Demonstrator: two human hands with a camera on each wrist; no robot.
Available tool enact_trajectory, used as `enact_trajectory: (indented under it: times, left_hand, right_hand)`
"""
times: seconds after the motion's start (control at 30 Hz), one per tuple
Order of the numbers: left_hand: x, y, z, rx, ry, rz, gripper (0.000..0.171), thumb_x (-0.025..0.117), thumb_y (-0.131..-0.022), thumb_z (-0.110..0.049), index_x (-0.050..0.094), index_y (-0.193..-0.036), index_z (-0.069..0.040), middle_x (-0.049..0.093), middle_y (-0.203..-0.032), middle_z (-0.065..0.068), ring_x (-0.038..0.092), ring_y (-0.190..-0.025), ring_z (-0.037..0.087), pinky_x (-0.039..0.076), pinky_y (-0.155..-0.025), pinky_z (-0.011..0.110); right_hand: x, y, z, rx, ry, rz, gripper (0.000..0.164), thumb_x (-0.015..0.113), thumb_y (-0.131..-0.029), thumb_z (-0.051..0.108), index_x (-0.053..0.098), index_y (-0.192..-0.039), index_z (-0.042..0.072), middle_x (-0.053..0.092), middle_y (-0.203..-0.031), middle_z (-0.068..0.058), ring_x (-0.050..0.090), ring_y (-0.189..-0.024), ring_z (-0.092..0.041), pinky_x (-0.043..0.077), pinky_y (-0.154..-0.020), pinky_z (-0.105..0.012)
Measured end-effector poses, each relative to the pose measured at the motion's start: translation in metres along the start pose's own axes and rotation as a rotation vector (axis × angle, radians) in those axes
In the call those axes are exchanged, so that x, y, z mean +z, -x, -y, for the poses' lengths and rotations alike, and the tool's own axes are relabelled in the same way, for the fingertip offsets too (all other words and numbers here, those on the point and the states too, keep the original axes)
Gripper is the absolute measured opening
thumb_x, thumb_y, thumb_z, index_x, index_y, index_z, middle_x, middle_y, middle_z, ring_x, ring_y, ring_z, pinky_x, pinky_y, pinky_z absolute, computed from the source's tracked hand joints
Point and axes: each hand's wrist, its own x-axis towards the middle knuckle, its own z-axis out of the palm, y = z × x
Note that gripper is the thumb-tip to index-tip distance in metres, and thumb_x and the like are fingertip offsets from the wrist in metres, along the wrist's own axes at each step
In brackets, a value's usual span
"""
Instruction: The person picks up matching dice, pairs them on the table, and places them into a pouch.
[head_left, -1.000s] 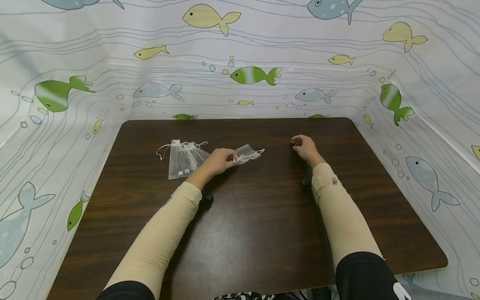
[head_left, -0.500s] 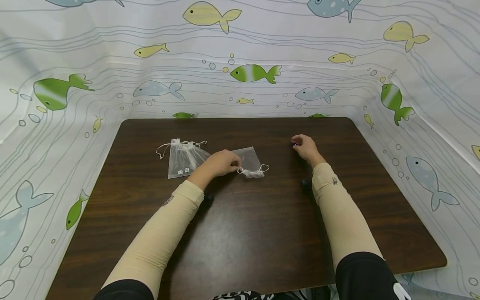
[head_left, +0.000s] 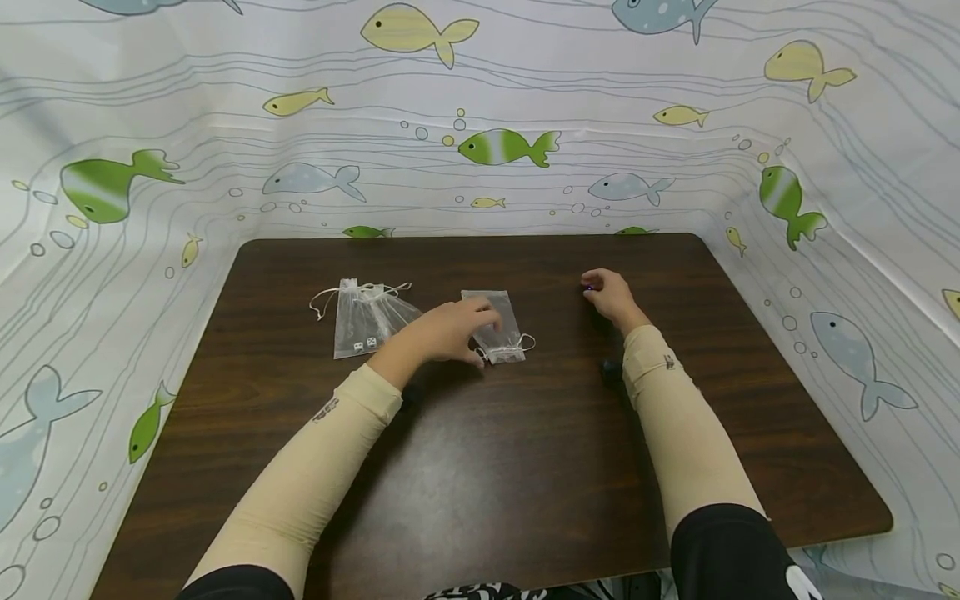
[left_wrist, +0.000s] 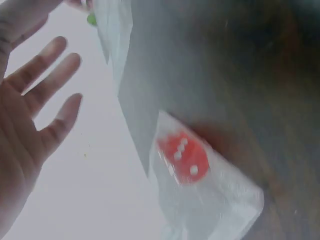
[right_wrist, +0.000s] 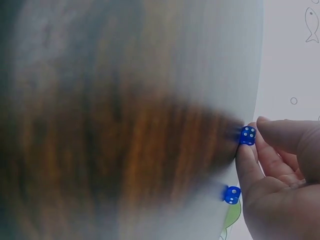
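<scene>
My left hand has its fingers parted over the near-left side of a small sheer drawstring bag, which lies flat with its white cord toward me. In the left wrist view the fingers are spread and hold nothing. Left of that hand lies a larger sheer drawstring bag with small dice inside. Through its mesh a red die with white dots shows in the left wrist view. My right hand pinches a blue die between thumb and finger, low at the table. Another blue die sits beside it.
All of this is on a dark wood-grain table with rounded corners. A white fish-print sheet rises behind the table and along its sides.
My left hand has laid the crumpled small bag out flat, turned its cord toward me and let go, spreading its fingers. My right hand has stayed in place.
</scene>
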Motion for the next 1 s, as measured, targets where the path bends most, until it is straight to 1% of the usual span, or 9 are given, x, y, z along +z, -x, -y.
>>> enact_trajectory:
  times: [0.17,0.3,0.43,0.5,0.7,0.8,0.93,0.97,1.0]
  left_hand:
    - [0.005,-0.006,-0.007,0.058,-0.112,-0.005,0.064,0.09,-0.079,-0.025,0.06,-0.135,-0.018,0.06,-0.13,0.003,0.058,-0.119,0.025,0.05,-0.096,0.045]
    - [0.014,-0.01,0.001,0.041,-0.163,0.012,0.043,0.084,-0.085,-0.016,0.067,-0.125,-0.017,0.066,-0.125,0.003,0.061,-0.117,0.024,0.051,-0.094,0.045]
    - [0.02,-0.01,0.014,0.019,-0.071,0.02,0.017,0.075,-0.093,-0.011,0.071,-0.109,-0.014,0.07,-0.111,0.002,0.065,-0.104,0.02,0.052,-0.091,0.039]
    - [0.021,-0.008,0.019,0.009,0.007,-0.003,0.008,0.072,-0.095,-0.011,0.071,-0.104,-0.012,0.071,-0.104,0.001,0.065,-0.094,0.018,0.052,-0.087,0.037]
    - [0.022,-0.006,0.032,-0.018,0.208,-0.085,0.005,0.068,-0.1,-0.016,0.07,-0.101,-0.012,0.07,-0.094,-0.001,0.056,-0.076,0.015,0.049,-0.076,0.036]
    - [0.024,-0.007,0.036,-0.065,0.305,-0.105,0.007,0.066,-0.101,-0.017,0.07,-0.103,-0.012,0.071,-0.1,0.0,0.061,-0.085,0.015,0.049,-0.081,0.036]
    - [0.025,-0.005,0.038,-0.116,0.399,-0.155,0.014,0.066,-0.101,-0.015,0.068,-0.113,-0.008,0.074,-0.113,0.008,0.068,-0.109,0.023,0.051,-0.094,0.041]
    - [0.025,-0.005,0.038,-0.122,0.417,-0.169,0.017,0.066,-0.101,-0.015,0.066,-0.117,-0.007,0.073,-0.115,0.011,0.068,-0.111,0.026,0.052,-0.094,0.042]
    - [0.024,-0.004,0.037,-0.126,0.432,-0.182,0.022,0.065,-0.101,-0.013,0.063,-0.122,-0.006,0.073,-0.116,0.013,0.07,-0.105,0.026,0.053,-0.091,0.042]
  right_hand:
    - [-0.001,0.0,0.0,0.005,-0.008,-0.002,0.036,0.053,-0.104,0.001,0.051,-0.14,-0.003,0.052,-0.141,-0.023,0.044,-0.135,-0.04,0.04,-0.109,-0.053]
    - [-0.001,0.001,0.001,0.006,-0.003,0.009,0.036,0.052,-0.105,0.002,0.051,-0.14,-0.003,0.051,-0.142,-0.024,0.043,-0.135,-0.04,0.039,-0.109,-0.053]
    - [0.0,0.001,0.001,0.006,-0.004,0.019,0.036,0.053,-0.105,0.003,0.051,-0.141,-0.002,0.051,-0.142,-0.023,0.043,-0.136,-0.039,0.039,-0.109,-0.053]
    - [0.0,0.001,0.002,-0.001,0.005,0.019,0.036,0.053,-0.105,0.003,0.05,-0.141,-0.003,0.052,-0.142,-0.023,0.043,-0.136,-0.04,0.039,-0.109,-0.053]
    - [0.001,0.0,0.008,-0.043,0.099,0.012,0.037,0.053,-0.104,0.001,0.05,-0.141,-0.006,0.052,-0.141,-0.026,0.045,-0.134,-0.041,0.039,-0.109,-0.054]
    - [0.003,-0.001,0.012,-0.074,0.179,0.009,0.038,0.055,-0.103,0.0,0.05,-0.141,-0.006,0.052,-0.141,-0.027,0.047,-0.132,-0.042,0.04,-0.108,-0.054]
    - [0.005,-0.002,0.018,-0.096,0.257,-0.006,0.039,0.056,-0.102,0.001,0.051,-0.142,-0.003,0.051,-0.142,-0.026,0.049,-0.128,-0.043,0.042,-0.104,-0.055]
    - [0.006,-0.003,0.02,-0.098,0.276,-0.011,0.04,0.056,-0.102,0.001,0.051,-0.142,-0.002,0.05,-0.143,-0.026,0.048,-0.129,-0.043,0.042,-0.104,-0.056]
    - [0.007,-0.002,0.022,-0.103,0.289,-0.015,0.04,0.056,-0.102,0.001,0.052,-0.142,-0.002,0.048,-0.145,-0.026,0.047,-0.13,-0.043,0.041,-0.105,-0.056]
